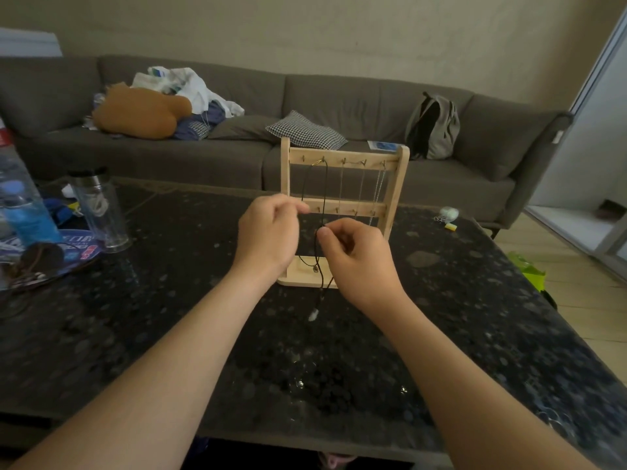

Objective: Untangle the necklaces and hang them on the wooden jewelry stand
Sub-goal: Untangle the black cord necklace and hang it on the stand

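A heap of dark round beads [330,390] lies nearest on the speckled black stone table [135,334], glossy and hard to separate from the mottled top. Beyond it the two bare forearms reach in. The right hand [359,262] pinches a thin black cord necklace [320,266] between thumb and forefinger, the other fingers curled under; the cord drops almost straight down from the pinch to a small white pendant [312,315] just over the tabletop. The left hand [268,232] is loosely clenched with thumb and fingertip pressed together, but whether it grips the cord I cannot tell. Behind the hands stands the pale wooden jewelry stand [342,212], upright, two flat crossbars with small pegs set between two posts on a slab base partly hidden by the right hand. A black cord loop [326,188] and fine pale chains [361,184] hang vertically from the upper bar, the chains too thin to read clearly. At the left sits a clear plastic tumbler [100,212]. Farthest back runs a grey fabric sofa [339,96] carrying a checked cushion [305,130] and a grey backpack [434,125].
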`<state>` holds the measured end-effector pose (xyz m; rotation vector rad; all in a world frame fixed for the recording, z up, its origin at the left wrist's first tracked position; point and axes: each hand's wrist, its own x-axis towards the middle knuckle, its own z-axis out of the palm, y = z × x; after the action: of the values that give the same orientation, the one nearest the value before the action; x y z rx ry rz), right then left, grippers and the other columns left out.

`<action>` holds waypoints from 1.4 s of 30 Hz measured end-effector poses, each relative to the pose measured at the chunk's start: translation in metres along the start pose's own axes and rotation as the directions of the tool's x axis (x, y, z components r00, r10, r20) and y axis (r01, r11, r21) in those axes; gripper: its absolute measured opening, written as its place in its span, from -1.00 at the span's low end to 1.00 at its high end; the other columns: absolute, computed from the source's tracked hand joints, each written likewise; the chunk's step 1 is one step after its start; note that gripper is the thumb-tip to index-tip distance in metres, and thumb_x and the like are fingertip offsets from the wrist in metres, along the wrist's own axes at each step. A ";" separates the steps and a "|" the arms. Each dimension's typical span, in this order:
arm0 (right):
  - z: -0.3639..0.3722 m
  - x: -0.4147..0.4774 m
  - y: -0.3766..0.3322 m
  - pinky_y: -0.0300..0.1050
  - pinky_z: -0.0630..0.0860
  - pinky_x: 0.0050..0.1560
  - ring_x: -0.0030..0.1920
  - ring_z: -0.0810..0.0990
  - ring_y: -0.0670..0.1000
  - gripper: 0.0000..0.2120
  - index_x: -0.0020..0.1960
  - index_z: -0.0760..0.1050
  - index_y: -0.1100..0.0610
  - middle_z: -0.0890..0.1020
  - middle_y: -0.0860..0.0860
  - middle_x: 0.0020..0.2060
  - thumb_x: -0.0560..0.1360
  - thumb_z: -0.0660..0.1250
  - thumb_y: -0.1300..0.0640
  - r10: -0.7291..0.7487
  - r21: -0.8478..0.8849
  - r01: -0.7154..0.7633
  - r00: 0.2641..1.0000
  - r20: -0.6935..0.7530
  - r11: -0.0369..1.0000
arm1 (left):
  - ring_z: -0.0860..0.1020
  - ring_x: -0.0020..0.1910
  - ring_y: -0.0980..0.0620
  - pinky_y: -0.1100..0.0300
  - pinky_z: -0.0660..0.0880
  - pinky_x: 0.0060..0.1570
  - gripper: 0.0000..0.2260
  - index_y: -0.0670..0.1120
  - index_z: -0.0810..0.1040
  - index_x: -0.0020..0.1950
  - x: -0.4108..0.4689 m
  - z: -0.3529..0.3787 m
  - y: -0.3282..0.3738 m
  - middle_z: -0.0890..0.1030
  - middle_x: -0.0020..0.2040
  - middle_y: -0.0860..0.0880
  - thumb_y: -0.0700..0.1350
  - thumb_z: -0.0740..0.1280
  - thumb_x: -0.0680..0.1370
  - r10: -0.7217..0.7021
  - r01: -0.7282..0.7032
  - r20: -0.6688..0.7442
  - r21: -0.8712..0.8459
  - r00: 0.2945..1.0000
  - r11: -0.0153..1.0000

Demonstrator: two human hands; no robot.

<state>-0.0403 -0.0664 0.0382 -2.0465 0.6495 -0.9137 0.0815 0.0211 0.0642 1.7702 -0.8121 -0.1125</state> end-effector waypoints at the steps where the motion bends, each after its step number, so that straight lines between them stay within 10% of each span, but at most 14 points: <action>1: 0.001 0.001 -0.002 -0.41 0.42 -0.32 -0.37 0.54 -0.23 -0.84 0.14 0.68 0.06 0.60 -0.14 -0.35 0.72 0.33 0.06 -0.011 0.008 0.011 1.000 -0.002 1.000 | 0.49 0.24 0.21 0.27 0.35 0.21 -0.65 -0.02 0.74 0.16 -0.001 0.001 0.001 0.63 0.18 0.16 -0.12 0.14 0.77 0.030 -0.029 0.079 -0.025 0.996 0.999; 8: 0.007 0.012 -0.009 -0.24 0.66 -0.07 -0.17 0.72 -0.15 -0.83 0.04 0.72 0.05 0.74 -0.10 -0.22 0.68 0.37 0.06 -0.013 -0.008 0.012 0.997 -0.077 1.000 | 0.72 0.01 -0.15 -0.02 0.71 0.08 -0.60 -0.09 0.73 0.10 0.001 0.003 -0.006 0.72 -0.04 -0.18 0.10 0.17 0.78 -0.148 0.205 0.324 -0.150 0.935 0.967; 12: 0.007 0.017 -0.012 -0.39 0.56 -0.22 -0.28 0.68 -0.23 -0.84 -0.05 0.73 0.03 0.72 -0.12 -0.33 0.65 0.40 0.07 -0.033 0.008 0.034 0.994 -0.106 0.999 | 0.61 -0.25 0.02 -0.02 0.67 -0.06 -0.51 -0.13 0.70 0.07 0.008 0.000 -0.006 0.60 -0.33 0.04 0.18 0.13 0.78 -0.157 0.285 0.415 -0.268 0.896 0.920; 19: 0.001 0.034 -0.019 -0.40 0.53 -0.30 -0.33 0.64 -0.19 -0.92 0.00 0.67 0.02 0.68 -0.08 -0.34 0.64 0.43 0.07 0.001 0.065 0.006 0.994 -0.110 0.998 | 0.55 -0.15 0.10 -0.08 0.54 0.24 -0.73 -0.04 0.73 0.08 0.026 -0.015 -0.005 0.55 -0.44 0.28 0.08 0.31 0.74 -0.042 0.085 0.203 -0.209 0.978 0.974; 29: 0.005 0.058 -0.022 -0.36 0.54 -0.27 -0.26 0.63 -0.10 -0.84 0.12 0.50 -0.03 0.65 0.00 -0.22 0.64 0.38 0.21 -0.026 0.089 0.048 0.972 -0.233 0.995 | 0.41 -0.25 -0.06 -0.06 0.41 -0.13 -0.67 -0.35 0.58 0.05 0.060 -0.003 -0.008 0.43 -0.24 -0.13 -0.05 0.30 0.67 -0.035 0.058 0.069 -0.374 0.997 0.926; 32: 0.009 0.066 -0.024 -0.41 0.50 -0.23 -0.21 0.59 -0.24 -0.86 0.05 0.57 0.00 0.64 -0.09 -0.20 0.61 0.37 0.24 -0.053 0.040 0.066 0.961 -0.271 0.997 | 0.54 -0.23 -0.02 -0.06 0.53 -0.11 -0.80 -0.17 0.67 0.01 0.069 0.000 -0.007 0.56 -0.28 0.00 -0.08 0.33 0.67 0.008 -0.032 -0.068 -0.356 0.998 0.934; 39: 0.019 0.087 -0.028 -0.06 0.66 0.15 -0.04 0.67 -0.14 -0.78 0.23 0.70 0.05 0.71 -0.11 -0.04 0.65 0.38 0.22 -0.226 -0.205 0.155 0.896 -0.383 0.966 | 0.71 -0.24 0.14 -0.08 0.71 -0.10 -0.91 -0.05 0.72 0.08 0.084 0.006 -0.009 0.73 -0.16 0.11 -0.07 0.43 0.67 0.302 -0.345 -0.387 -0.044 0.871 0.937; 42: 0.026 0.094 -0.029 -0.38 0.52 0.22 0.03 0.64 -0.14 -0.75 0.30 0.69 0.09 0.73 -0.04 0.07 0.65 0.38 0.23 -0.280 -0.273 0.174 0.863 -0.420 0.946 | 0.68 -0.26 0.17 0.03 0.68 -0.07 -0.93 -0.07 0.68 0.05 0.088 0.008 -0.009 0.69 -0.23 0.17 -0.08 0.45 0.66 0.396 -0.404 -0.464 0.087 0.792 0.911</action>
<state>0.0415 -0.1038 0.0862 -2.1556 0.7972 -1.5533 0.1482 -0.0347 0.0808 1.4772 -0.7967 0.5802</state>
